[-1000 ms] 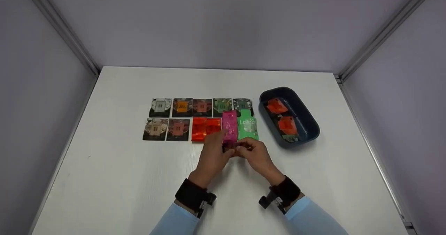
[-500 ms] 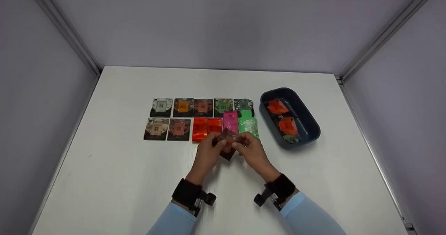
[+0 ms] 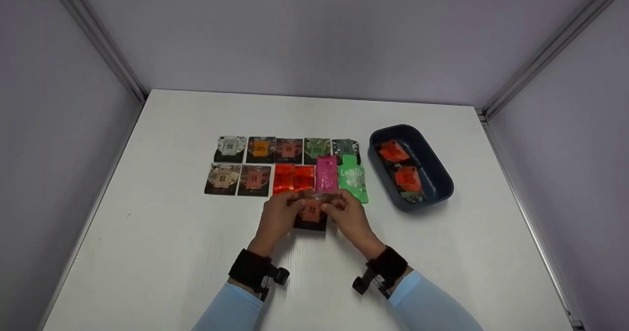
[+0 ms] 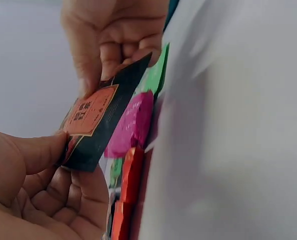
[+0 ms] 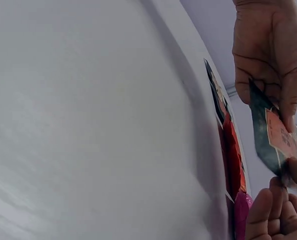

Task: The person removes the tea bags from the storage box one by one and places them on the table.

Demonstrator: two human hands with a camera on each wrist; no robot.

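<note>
In the head view a dark tea sachet with an orange-red label (image 3: 312, 212) is held just above the white table, in front of the rows of packets. My left hand (image 3: 279, 217) pinches one side of it between thumb and fingers. The opposite side is pinched by my right hand (image 3: 350, 219). Close up in the left wrist view, both thumbs press on the label face of the sachet (image 4: 106, 127), and the fingers lie behind it. Just beyond the hands lie a magenta packet (image 3: 327, 173), a green LeTea packet (image 3: 352, 178) and shiny red packets (image 3: 294, 178).
Dark square sachets with coloured labels lie in two rows, such as a beige-label sachet (image 3: 222, 179) at the left. To the right stands a dark blue bin (image 3: 439, 188) holding several sachets, some with orange-red labels (image 3: 408, 179). Grey walls enclose the table (image 3: 162, 252).
Both hands have drawn back and slightly left with the sachet. It has turned from an edge-on, then diagonal pose to lie squarely, label up, between the hands. The head view has shifted slightly.
</note>
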